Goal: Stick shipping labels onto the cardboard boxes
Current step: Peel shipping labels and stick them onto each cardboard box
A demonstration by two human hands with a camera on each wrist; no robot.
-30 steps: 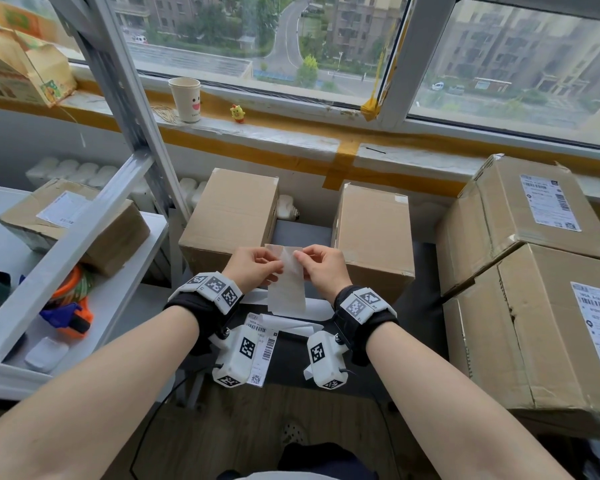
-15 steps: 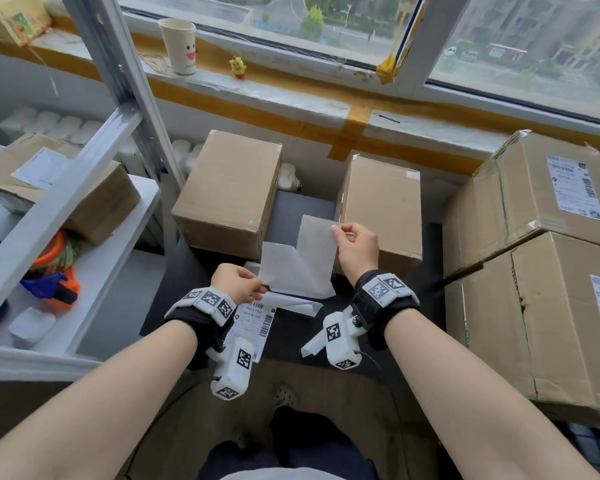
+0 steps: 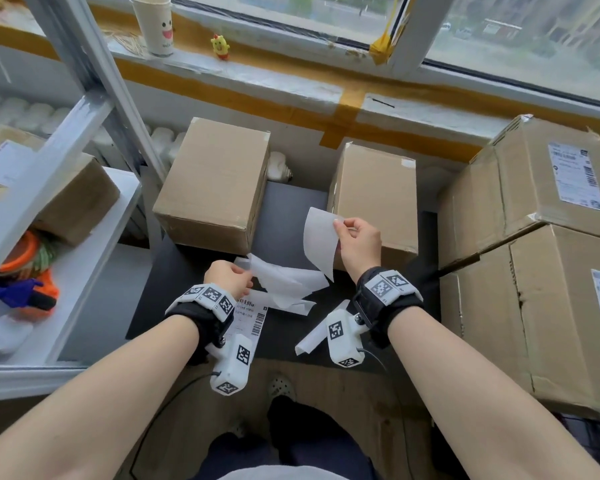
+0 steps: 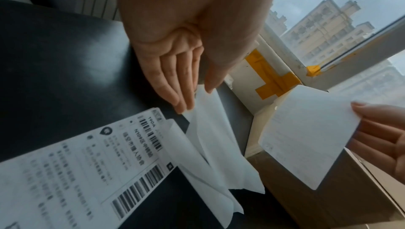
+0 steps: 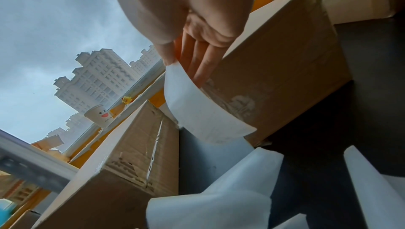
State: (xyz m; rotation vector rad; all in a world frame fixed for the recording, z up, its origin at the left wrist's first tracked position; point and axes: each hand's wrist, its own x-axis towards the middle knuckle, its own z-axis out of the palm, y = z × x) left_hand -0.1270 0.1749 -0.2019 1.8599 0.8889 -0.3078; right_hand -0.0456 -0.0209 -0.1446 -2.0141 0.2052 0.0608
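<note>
My right hand [image 3: 340, 226] pinches the top corner of a peeled white label [image 3: 320, 242], blank side towards me. The label hangs curled just in front of the right cardboard box [image 3: 374, 192]. In the right wrist view the label [image 5: 197, 111] bends beside that box [image 5: 285, 77]. My left hand [image 3: 247, 276] is low over the black table [image 3: 288, 216] and pinches the edge of the loose backing paper [image 3: 284, 284]; the left wrist view shows the backing paper [image 4: 210, 128] between thumb and fingers. A second plain box [image 3: 215, 181] stands to the left. A printed label [image 3: 250, 315] lies by my left wrist.
Two large stacked boxes [image 3: 541, 237] with labels stuck on them fill the right side. A white metal shelf [image 3: 84, 271] on the left holds a labelled box [image 3: 59, 199] and a tape dispenser [image 3: 25, 289]. A paper cup [image 3: 155, 24] stands on the windowsill.
The label has come fully off its backing. My right hand carried it up and right towards the right box, while my left hand dropped to the table with the backing paper.
</note>
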